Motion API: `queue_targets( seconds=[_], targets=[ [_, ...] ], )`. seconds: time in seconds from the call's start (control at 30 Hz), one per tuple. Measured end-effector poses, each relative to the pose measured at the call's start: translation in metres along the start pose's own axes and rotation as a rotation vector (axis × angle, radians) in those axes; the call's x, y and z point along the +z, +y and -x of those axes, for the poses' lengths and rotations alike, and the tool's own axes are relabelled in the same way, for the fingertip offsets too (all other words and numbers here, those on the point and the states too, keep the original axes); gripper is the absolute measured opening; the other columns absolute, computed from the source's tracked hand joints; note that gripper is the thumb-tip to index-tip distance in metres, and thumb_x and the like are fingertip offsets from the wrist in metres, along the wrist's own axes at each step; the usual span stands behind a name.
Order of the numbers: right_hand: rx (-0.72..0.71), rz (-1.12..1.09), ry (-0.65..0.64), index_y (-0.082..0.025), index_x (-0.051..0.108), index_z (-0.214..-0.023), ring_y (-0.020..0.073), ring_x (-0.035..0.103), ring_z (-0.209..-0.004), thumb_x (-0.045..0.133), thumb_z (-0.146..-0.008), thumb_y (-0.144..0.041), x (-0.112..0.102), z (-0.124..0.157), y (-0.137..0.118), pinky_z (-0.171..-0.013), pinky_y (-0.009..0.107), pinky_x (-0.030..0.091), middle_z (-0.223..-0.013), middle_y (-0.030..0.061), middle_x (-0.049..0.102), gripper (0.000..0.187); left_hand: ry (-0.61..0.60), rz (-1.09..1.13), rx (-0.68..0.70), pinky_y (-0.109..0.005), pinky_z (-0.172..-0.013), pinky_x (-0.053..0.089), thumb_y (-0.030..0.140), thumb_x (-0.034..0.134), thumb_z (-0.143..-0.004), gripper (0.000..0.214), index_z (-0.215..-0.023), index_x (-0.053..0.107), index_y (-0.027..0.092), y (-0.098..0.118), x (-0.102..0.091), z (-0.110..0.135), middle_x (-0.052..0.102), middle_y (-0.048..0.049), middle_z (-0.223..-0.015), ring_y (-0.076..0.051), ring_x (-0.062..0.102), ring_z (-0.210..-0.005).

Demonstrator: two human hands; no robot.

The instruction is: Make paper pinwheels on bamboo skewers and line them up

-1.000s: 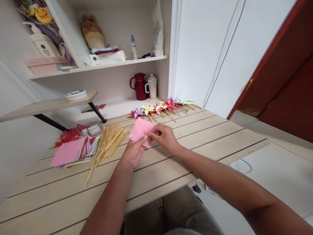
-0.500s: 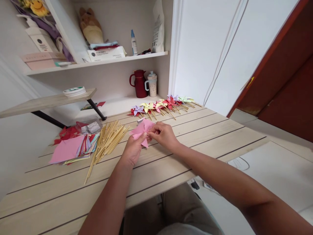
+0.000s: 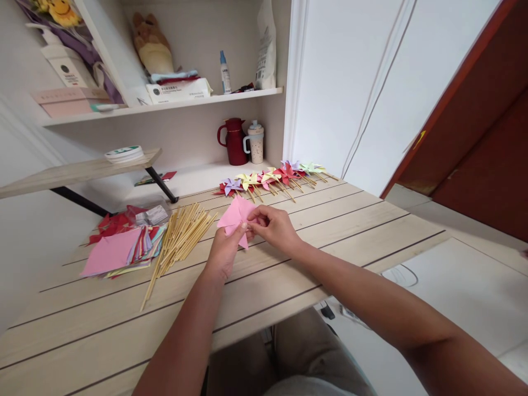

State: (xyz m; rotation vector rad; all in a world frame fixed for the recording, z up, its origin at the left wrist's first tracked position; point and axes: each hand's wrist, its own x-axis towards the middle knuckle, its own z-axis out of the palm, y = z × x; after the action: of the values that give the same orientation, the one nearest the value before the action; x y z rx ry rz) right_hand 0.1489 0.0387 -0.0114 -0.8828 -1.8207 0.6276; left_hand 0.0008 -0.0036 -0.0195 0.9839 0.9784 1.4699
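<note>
A pink paper piece (image 3: 235, 215), partly folded into a pinwheel shape, is held above the wooden table (image 3: 338, 225). My left hand (image 3: 223, 254) grips it from below, thumb pressed on its middle. My right hand (image 3: 275, 227) pinches it at the centre from the right. Just left of my hands lies a bundle of bamboo sticks (image 3: 180, 237). Further left sits a stack of coloured paper squares (image 3: 119, 248) with a pink sheet on top.
A row of finished paper pinwheels (image 3: 270, 178) on sticks lies along the table's far edge. Behind them stand a dark red jug (image 3: 235, 142) and a white cup (image 3: 256, 143). A small wooden shelf (image 3: 78, 175) juts out at the left, wall shelves above.
The pink sheet went from a mostly flat square to corners folded into the centre. Both hands stayed in about the same place over the table.
</note>
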Motion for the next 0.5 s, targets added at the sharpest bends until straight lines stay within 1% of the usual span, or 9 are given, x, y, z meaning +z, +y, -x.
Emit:
queue_targets(
  seconds=[0.1, 0.2, 0.27, 0.33, 0.4, 0.43, 0.47, 0.5],
  targets=[
    [0.031, -0.055, 0.017, -0.021, 0.070, -0.091, 0.0127, 0.049, -0.057, 0.072, -0.080, -0.026, -0.002, 0.001, -0.003, -0.057, 0.025, 0.037, -0.058, -0.0063, 0.050, 0.012, -0.017, 0.002, 0.016, -0.045, -0.094, 0.056, 0.036, 0.084, -0.074, 0.046, -0.114, 0.074, 0.015, 0.004, 0.002, 0.001, 0.077, -0.0143, -0.107, -0.031, 0.073, -0.102],
    [-0.009, -0.076, 0.096, -0.020, 0.071, -0.090, 0.0133, 0.049, -0.060, 0.069, -0.083, -0.029, -0.008, 0.001, -0.008, -0.060, 0.027, 0.039, -0.062, -0.0046, 0.051, 0.012, -0.025, -0.045, 0.023, -0.044, -0.090, 0.056, 0.035, 0.083, -0.076, 0.048, -0.119, 0.072, 0.017, 0.006, 0.004, 0.002, 0.077, -0.0133, -0.111, -0.029, 0.074, -0.096],
    [-0.058, -0.071, 0.176, -0.019, 0.072, -0.092, 0.0144, 0.052, -0.066, 0.068, -0.085, -0.032, -0.013, -0.001, -0.008, -0.065, 0.029, 0.043, -0.073, -0.0007, 0.056, 0.015, -0.025, -0.093, 0.022, -0.042, -0.085, 0.057, 0.035, 0.081, -0.077, 0.044, -0.117, 0.072, 0.017, 0.007, 0.004, 0.003, 0.077, -0.0117, -0.106, -0.028, 0.075, -0.089],
    [-0.059, -0.103, 0.212, -0.020, 0.072, -0.104, 0.0167, 0.057, -0.080, 0.072, -0.084, -0.037, -0.019, -0.006, -0.005, -0.075, 0.031, 0.048, -0.095, 0.0051, 0.062, 0.027, -0.024, -0.167, 0.027, -0.039, -0.080, 0.056, 0.033, 0.081, -0.077, 0.035, -0.108, 0.075, 0.017, 0.007, 0.005, 0.004, 0.078, -0.0098, -0.096, -0.029, 0.074, -0.084],
    [0.040, -0.228, 0.167, -0.022, 0.067, -0.123, 0.0203, 0.061, -0.096, 0.077, -0.079, -0.042, -0.024, -0.011, 0.001, -0.083, 0.034, 0.050, -0.118, 0.0095, 0.061, 0.050, -0.017, -0.278, 0.044, -0.036, -0.077, 0.054, 0.029, 0.082, -0.075, 0.024, -0.095, 0.078, 0.017, 0.007, 0.005, 0.004, 0.077, -0.0077, -0.083, -0.030, 0.073, -0.084],
    [0.123, -0.325, 0.115, -0.024, 0.061, -0.132, 0.0215, 0.062, -0.101, 0.080, -0.076, -0.044, -0.025, -0.013, 0.006, -0.084, 0.035, 0.051, -0.123, 0.0103, 0.061, 0.062, -0.014, -0.336, 0.050, -0.036, -0.076, 0.053, 0.027, 0.082, -0.073, 0.020, -0.090, 0.078, 0.017, 0.007, 0.005, 0.004, 0.076, -0.0068, -0.076, -0.031, 0.073, -0.084],
    [0.216, -0.432, 0.050, -0.024, 0.057, -0.138, 0.0220, 0.063, -0.102, 0.081, -0.075, -0.045, -0.027, -0.015, 0.010, -0.083, 0.035, 0.052, -0.121, 0.0103, 0.064, 0.071, -0.015, -0.382, 0.052, -0.035, -0.076, 0.053, 0.024, 0.083, -0.072, 0.017, -0.087, 0.079, 0.017, 0.007, 0.006, 0.004, 0.075, -0.0061, -0.073, -0.031, 0.073, -0.084],
    [0.304, -0.529, -0.021, -0.023, 0.054, -0.141, 0.0217, 0.065, -0.099, 0.082, -0.073, -0.044, -0.028, -0.017, 0.014, -0.081, 0.034, 0.053, -0.114, 0.0095, 0.067, 0.077, -0.021, -0.403, 0.049, -0.035, -0.076, 0.053, 0.021, 0.083, -0.070, 0.019, -0.088, 0.079, 0.018, 0.006, 0.006, 0.004, 0.075, -0.0055, -0.073, -0.031, 0.073, -0.083]
  ],
)
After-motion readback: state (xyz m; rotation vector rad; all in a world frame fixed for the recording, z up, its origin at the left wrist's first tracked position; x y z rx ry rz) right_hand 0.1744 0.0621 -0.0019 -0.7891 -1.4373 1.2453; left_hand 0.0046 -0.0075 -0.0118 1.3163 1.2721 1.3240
